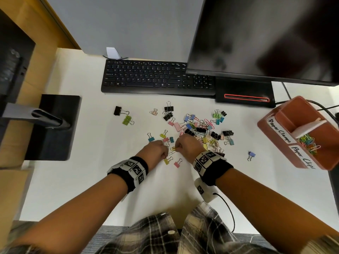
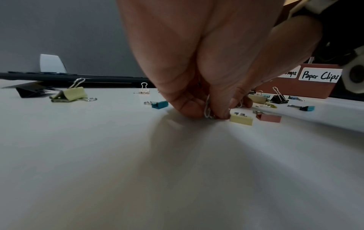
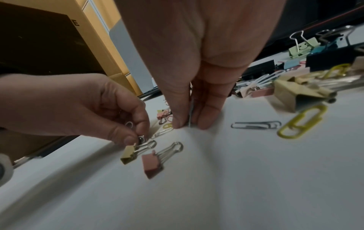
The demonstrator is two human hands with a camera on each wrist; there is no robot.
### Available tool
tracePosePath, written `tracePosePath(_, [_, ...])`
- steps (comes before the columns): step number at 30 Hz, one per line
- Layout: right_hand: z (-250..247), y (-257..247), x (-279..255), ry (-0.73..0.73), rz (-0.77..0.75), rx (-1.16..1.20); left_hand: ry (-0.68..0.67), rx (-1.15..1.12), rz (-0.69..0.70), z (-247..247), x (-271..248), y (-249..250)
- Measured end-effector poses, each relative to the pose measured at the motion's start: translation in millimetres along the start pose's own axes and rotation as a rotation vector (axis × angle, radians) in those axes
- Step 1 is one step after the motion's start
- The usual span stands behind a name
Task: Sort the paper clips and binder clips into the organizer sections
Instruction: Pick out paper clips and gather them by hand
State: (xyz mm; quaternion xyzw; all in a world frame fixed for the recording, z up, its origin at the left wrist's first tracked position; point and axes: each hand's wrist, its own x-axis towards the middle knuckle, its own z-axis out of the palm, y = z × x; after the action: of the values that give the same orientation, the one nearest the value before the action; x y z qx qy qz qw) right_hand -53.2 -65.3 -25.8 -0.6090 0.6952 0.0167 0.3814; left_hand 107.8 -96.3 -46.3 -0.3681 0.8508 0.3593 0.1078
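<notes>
From the head view, both hands work at the near edge of the clip pile (image 1: 200, 129), well left of the organizer (image 1: 300, 136); paper clips (image 1: 308, 142) lie in its near section.

Left wrist view: the left hand (image 2: 197, 70) pinches silver paper clips (image 2: 207, 107) beside a yellow binder clip (image 2: 241, 119).

Right wrist view: the right hand (image 3: 199, 65) pinches a thin wire clip (image 3: 190, 115) upright against the desk (image 3: 236, 186).

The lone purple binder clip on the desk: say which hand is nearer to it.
Right. The right hand is just left of the purple binder clip; the left hand lies farther left, beyond the right.
</notes>
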Motion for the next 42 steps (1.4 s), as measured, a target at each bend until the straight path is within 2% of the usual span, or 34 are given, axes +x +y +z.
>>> tracePosePath(5, [-0.9, 2.3, -1.6, -0.004, -0.071, -0.036, 0.017, -0.021, -0.052, 5.1, -1.1, -3.8])
tracePosePath(13, [-5.8, 25.1, -11.9, 0.034, -0.114, 0.107, 0.226, -0.222, -0.128, 5.0, -15.1, -14.1])
tracePosePath(18, [8.0, 8.1, -8.3, -0.102, -0.228, -0.043, 0.301, -0.314, -0.174, 1.6, -18.5, -15.8])
tracePosePath(23, [11.9, 1.0, 4.1, -0.114, -0.169, -0.161, 0.322, -0.345, -0.204, -4.7, -20.1, -18.4])
tracePosePath(28, [16.1, 4.9, 5.7, -0.092, -0.229, -0.218, 0.302, -0.294, -0.194, -10.9, -20.0, -15.5])
tracePosePath(33, [12.1, 16.0, 0.4, -0.086, -0.185, -0.096, 0.315, -0.282, -0.197, -15.2, -21.1, 1.7])
tracePosePath(37, [-4.8, 46.6, -22.4, 0.026, -0.174, 0.051, 0.322, -0.223, -0.109, -16.8, -10.6, 35.4])
tracePosePath(42, [-61.2, 124.0, -94.7, 0.366, -0.132, 0.232, 0.279, -0.16, 0.107, -11.0, 31.3, 116.7])
